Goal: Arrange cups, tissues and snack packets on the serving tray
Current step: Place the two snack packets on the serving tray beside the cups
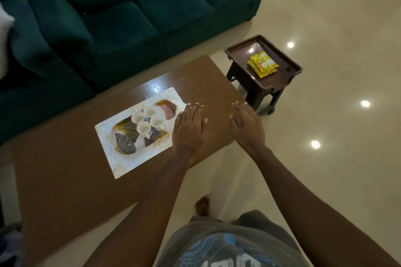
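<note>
We see the left hand (pixel 191 123) flat and wide, palm down, empty, on the table (pixel 65 180) at the tray's (pixel 121 167) right edge. The right hand (pixel 247 125) lies spread and empty near the table's right corner. Four white cups (pixel 147 120) cluster mid-tray. Off past that corner, yellow snack packets (pixel 263 65) lie in a brown tray (pixel 238 50) on a stool (pixel 267 97).
</note>
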